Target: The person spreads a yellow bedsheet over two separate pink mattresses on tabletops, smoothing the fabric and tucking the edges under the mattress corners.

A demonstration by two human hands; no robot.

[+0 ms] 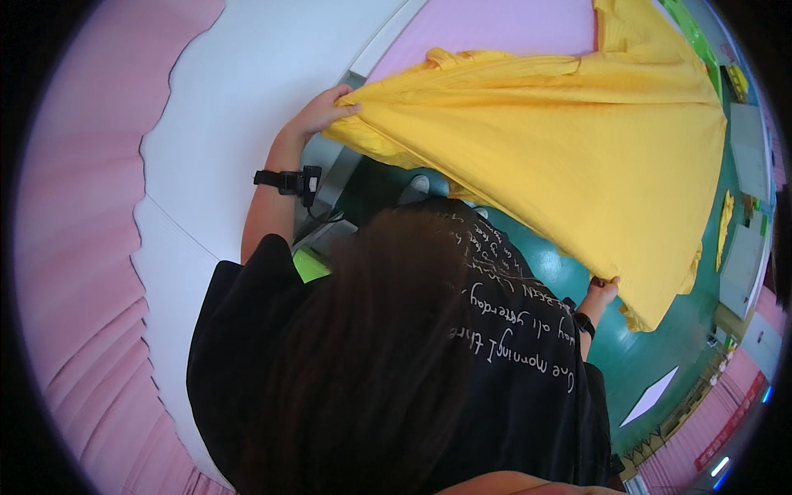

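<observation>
A large yellow cloth garment [561,148] is stretched out in front of me, with shallow creases across it. My left hand [326,111] pinches its near left corner, beside the edge of the white table. My right hand [605,290] is closed on the near edge at the right, with the thumb on top and the other fingers partly hidden. Between the two hands the edge runs taut and slanting, above the floor. The far part of the garment lies over a pale purple surface [511,29]. A black strap with a small device [299,183] is on my left forearm.
The white table [214,107] fills the left side, with gathered pink fabric [82,289] along its far edge. A white sheet [649,396] lies on the green floor [635,355]. Pale panels [747,153] stand along the right, near a yellow strip [724,231].
</observation>
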